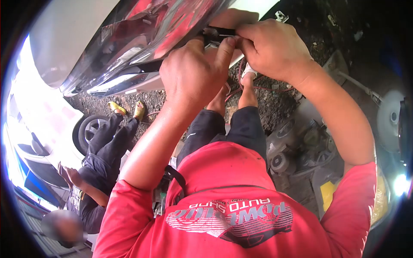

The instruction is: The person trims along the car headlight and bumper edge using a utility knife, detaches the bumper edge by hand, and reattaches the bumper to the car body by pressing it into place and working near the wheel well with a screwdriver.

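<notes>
Both of my hands meet at the edge of a car's glossy front end, beside the headlight [172, 21]. My left hand [191, 73] is closed, its thumb pointing up and its fingers curled out of sight behind the edge. My right hand [277, 49] is closed too, thumb and fingertips pinched together by the left thumb. Between them shows a small dark piece [221, 32] with a thin bright line along it. The hands cover most of it, so its kind is unclear. A chrome-edged trim strip [114, 84] runs along the bumper to the left.
Another person [99, 172] in dark clothes stands at the left, near a car wheel [92, 131] and a white car [47, 116]. Gravel [275, 107] with a thin red hose [282, 90] lies underfoot. Loose machine parts [282, 161] and a round-based stand [391, 116] crowd the right.
</notes>
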